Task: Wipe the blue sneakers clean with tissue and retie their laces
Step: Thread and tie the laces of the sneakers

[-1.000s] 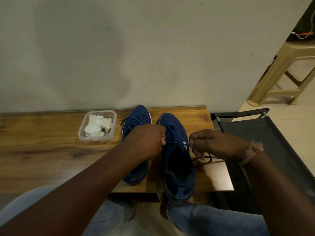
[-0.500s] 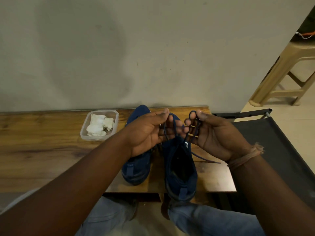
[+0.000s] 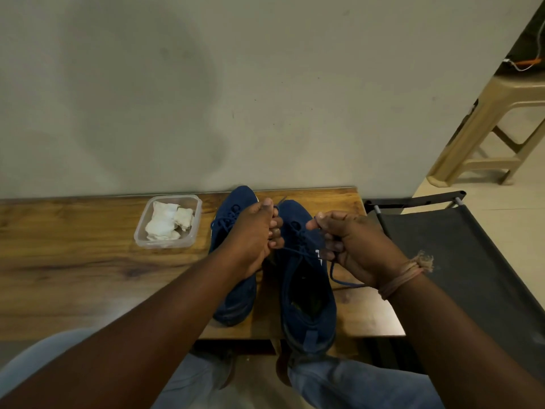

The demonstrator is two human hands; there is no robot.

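Two hands, left hand (image 3: pixel 253 234) and right hand (image 3: pixel 351 246), pinch dark blue laces (image 3: pixel 298 250) over wooden counter (image 3: pixel 73 261); clear plastic tissue tub (image 3: pixel 168 221) left, black folding chair (image 3: pixel 460 261) right.

Wooden table (image 3: pixel 73 270) against wall, bearing two blue sneakers (image 3: pixel 306 293) side by side, toes toward wall, and, just left of them, clear plastic tub (image 3: pixel 141 242) holding crumpled white tissue (image 3: pixel 165 222).

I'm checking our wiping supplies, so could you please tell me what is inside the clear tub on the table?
The tub holds crumpled white tissue, several wads. Whatever lies beneath them is covered.
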